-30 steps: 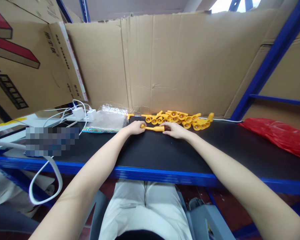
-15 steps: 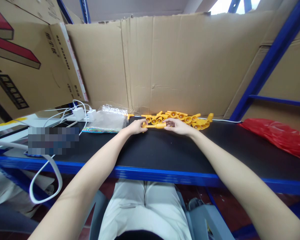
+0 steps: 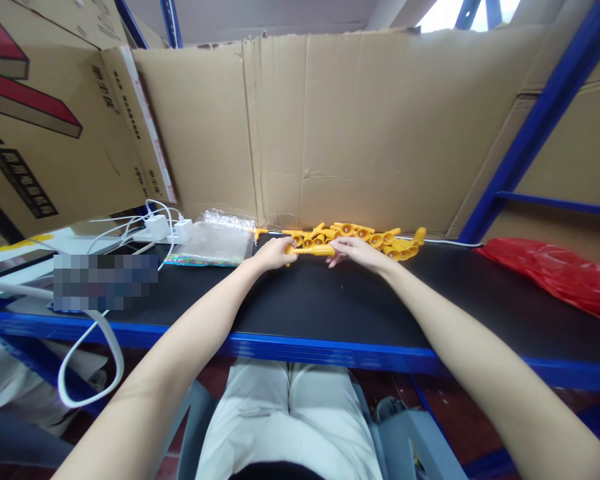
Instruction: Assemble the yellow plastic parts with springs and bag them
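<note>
Between my two hands lies a yellow plastic piece (image 3: 318, 250), held level just above the black tabletop, with a thin stem on the left and a thicker barrel on the right. My left hand (image 3: 278, 253) is closed around its left end, and my fingers hide part of that end. At the other end, the thumb and fingers of my right hand (image 3: 356, 254) pinch the barrel. Just behind my hands is a pile of similar yellow plastic pieces (image 3: 376, 240), several with round, cup-like open ends facing me.
Clear plastic bags (image 3: 213, 241) lie left of my hands, beside white chargers and cables (image 3: 156, 227). A red plastic bag (image 3: 555, 273) sits on the right. Cardboard (image 3: 370, 133) walls the back; a blue metal edge (image 3: 330, 350) runs along the front.
My right hand has shifted slightly on the barrel, its lower fingers now curled beneath. The yellow piece stays in nearly the same place, and my left hand has barely moved.
</note>
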`<state>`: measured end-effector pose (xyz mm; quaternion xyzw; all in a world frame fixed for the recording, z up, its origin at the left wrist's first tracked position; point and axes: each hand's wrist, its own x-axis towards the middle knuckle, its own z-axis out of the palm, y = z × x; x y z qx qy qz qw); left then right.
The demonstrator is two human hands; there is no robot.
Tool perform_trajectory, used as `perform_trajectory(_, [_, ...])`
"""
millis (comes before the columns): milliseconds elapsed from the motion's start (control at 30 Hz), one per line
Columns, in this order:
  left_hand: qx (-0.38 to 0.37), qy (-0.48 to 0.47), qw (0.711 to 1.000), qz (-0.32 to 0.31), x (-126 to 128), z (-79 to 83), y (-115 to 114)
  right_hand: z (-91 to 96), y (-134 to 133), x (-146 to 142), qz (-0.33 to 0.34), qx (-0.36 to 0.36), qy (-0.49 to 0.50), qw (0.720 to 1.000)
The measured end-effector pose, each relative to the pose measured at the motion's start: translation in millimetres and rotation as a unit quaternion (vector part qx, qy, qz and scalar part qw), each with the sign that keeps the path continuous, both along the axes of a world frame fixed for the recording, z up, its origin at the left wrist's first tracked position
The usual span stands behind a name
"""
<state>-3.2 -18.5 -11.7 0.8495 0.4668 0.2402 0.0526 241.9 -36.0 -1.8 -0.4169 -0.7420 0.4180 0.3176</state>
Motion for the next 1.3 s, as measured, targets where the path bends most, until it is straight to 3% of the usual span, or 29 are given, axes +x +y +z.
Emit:
perform_trajectory(200, [-0.002,0.033,0.999,0.042,4.5,0.3,-2.5,-2.8,-0.9,-5.5,-0.036,-0.055,0.007,0.998])
perform_trajectory(400, [0.006,0.035,0.999,0.030,3.5,1.5,-1.8,-0.6,-0.3,4.0,0.009,-0.023,0.017,1.000])
perform_trajectory(800, [0.003,0.031,0.999,0.028,3.8,1.0,-2.0,0.2,0.2,-1.2,-0.050,-0.014,-0.013,0.999])
perform_trajectory(1033, [-0.010,0.048,0.998,0.037,3.9,-1.1,-0.3,-5.1,5.7,6.9,-0.022,-0.013,0.018,1.000])
perform_trajectory(1300, [0.036,0.048,0.998,0.032,4.4,3.1,-5.9,-4.7,6.8,5.2,-0.024,-0.019,0.020,0.999])
